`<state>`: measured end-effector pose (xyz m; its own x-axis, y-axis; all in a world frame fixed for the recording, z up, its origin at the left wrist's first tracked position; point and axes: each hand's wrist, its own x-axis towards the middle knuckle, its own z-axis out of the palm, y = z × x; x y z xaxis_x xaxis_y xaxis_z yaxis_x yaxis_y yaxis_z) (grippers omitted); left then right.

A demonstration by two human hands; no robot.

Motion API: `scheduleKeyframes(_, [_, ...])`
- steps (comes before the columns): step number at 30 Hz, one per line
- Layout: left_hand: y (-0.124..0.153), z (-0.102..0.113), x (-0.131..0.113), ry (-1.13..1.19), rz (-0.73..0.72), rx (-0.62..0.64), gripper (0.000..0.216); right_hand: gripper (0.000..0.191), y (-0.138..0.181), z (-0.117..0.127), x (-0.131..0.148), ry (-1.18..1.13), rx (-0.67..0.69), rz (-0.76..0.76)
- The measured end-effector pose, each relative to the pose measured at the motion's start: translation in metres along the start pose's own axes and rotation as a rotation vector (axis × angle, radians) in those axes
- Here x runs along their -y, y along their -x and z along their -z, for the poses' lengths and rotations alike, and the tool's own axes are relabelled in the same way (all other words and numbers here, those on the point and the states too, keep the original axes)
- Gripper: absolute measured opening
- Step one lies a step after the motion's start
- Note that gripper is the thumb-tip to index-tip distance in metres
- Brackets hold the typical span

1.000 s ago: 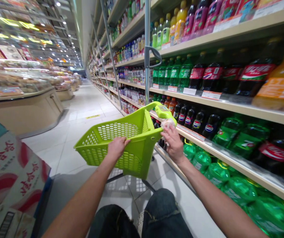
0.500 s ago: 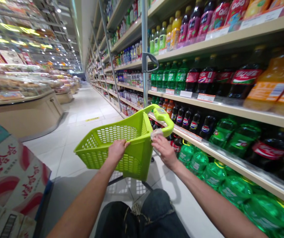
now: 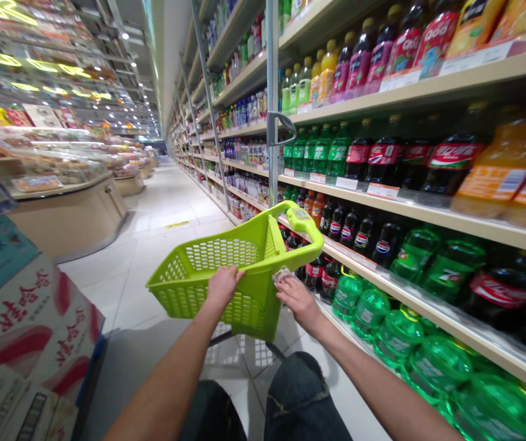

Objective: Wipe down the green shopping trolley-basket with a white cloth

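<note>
A lime-green shopping cart (image 3: 254, 309) with perforated basket walls stands in front of my knees, its handle turned toward the shelves on the right. My left hand (image 3: 224, 285) is closed over the near rim of the basket. Under my right hand (image 3: 297, 298) is a crumpled whitish cloth (image 3: 282, 275), pressed to the cart's side just below the handle. Whether it is fabric or paper, I cannot make out. The basket's inside shows no goods where I can see it.
Shelves (image 3: 428, 220) of soft drinks run along the right, with large green bottles (image 3: 423, 361) at the bottom. Stacked cartons (image 3: 37, 324) stand at the near left. Beyond them is a curved display counter (image 3: 79, 214). A tiled aisle (image 3: 166, 196) leads away ahead.
My right hand and the cloth have moved down from near the handle's base to the cart's side. My left hand still grips the rim. The view has shifted slightly.
</note>
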<state>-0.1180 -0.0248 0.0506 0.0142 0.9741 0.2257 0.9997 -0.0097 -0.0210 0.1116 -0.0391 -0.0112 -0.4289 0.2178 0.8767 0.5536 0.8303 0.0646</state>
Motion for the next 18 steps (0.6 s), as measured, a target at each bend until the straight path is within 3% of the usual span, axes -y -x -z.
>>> scheduleKeyframes(2, [0.0,-0.002,0.001,0.009,0.006,-0.014,0.033,0.027,-0.001,0.005,0.003,-0.009,0.011,0.027])
scheduleKeyframes(7, [0.0,-0.011,0.009,0.132,-0.066,-0.051,0.038,0.033,-0.037,0.031,-0.013,0.052,-0.148,-0.147])
scheduleKeyframes(10, [0.0,-0.016,0.017,0.194,-0.081,-0.047,0.038,0.03,-0.031,0.012,-0.01,0.045,-0.077,-0.045])
scheduleKeyframes(14, [-0.004,-0.017,0.031,0.199,-0.052,-0.014,0.037,0.025,0.006,-0.025,0.013,-0.006,0.092,0.119])
scheduleKeyframes(16, [-0.008,-0.014,0.038,0.196,-0.065,0.011,0.035,0.024,0.014,-0.026,0.021,-0.052,0.151,0.144])
scheduleKeyframes(18, [-0.011,-0.011,0.044,0.188,-0.075,0.036,0.034,0.025,0.007,-0.016,0.021,-0.086,0.127,0.096])
